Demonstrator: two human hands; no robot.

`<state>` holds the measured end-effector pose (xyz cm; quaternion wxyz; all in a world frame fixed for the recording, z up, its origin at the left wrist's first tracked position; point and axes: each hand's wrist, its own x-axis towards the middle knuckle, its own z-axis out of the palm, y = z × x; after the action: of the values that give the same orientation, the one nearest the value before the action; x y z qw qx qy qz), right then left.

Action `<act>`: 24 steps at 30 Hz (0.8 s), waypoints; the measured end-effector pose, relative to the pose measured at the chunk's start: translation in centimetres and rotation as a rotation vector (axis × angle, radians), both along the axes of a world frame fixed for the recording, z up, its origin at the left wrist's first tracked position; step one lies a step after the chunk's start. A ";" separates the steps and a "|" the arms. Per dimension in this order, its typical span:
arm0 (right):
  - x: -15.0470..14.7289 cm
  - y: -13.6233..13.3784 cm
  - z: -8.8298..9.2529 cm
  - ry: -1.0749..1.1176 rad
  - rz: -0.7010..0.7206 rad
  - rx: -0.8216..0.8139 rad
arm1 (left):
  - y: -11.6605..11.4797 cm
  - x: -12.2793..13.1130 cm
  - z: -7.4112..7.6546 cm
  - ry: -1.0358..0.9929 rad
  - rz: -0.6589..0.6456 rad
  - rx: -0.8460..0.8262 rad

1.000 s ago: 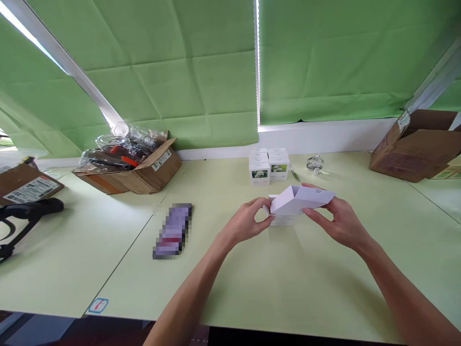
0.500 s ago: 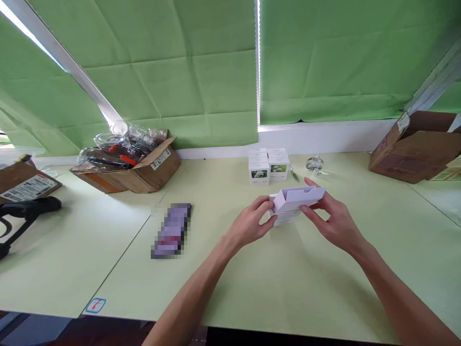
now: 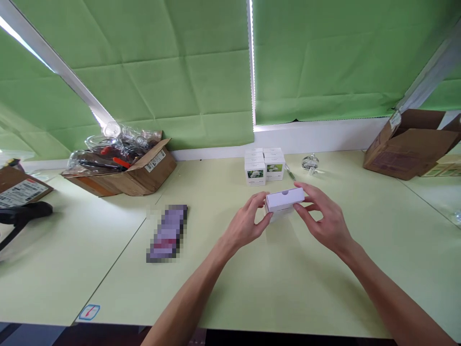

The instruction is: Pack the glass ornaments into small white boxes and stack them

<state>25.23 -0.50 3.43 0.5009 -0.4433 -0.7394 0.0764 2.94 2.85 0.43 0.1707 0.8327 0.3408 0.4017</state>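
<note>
A small white box is held between my two hands above the table, its top flap lying flat over the opening. My left hand grips its left end between thumb and fingers. At the right end, the thumb and fingers of my right hand pinch the box. Beyond my hands stand several white boxes with flower pictures, set close together in two rows. Just right of them lie a thin green-and-clear tube and a round clear glass bottle with a small piece beside it.
A dark-edged phone, pixelated, lies left of my hands. An open carton of plastic-wrapped items stands at the back left, another brown carton at the back right. A black curved object is at the far left.
The box's raised top flap has folded down over the opening, and my right hand has moved slightly left with it. The whole view has shifted a little.
</note>
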 end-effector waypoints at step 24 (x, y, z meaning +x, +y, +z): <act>-0.6 1.0 -2.2 -0.404 -0.005 0.273 | 0.7 -0.2 -0.2 0.053 0.039 0.179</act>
<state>24.60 0.54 1.19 0.3983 -0.3798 -0.8269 -0.1155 2.71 3.55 0.27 0.0785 0.8483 0.3240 0.4115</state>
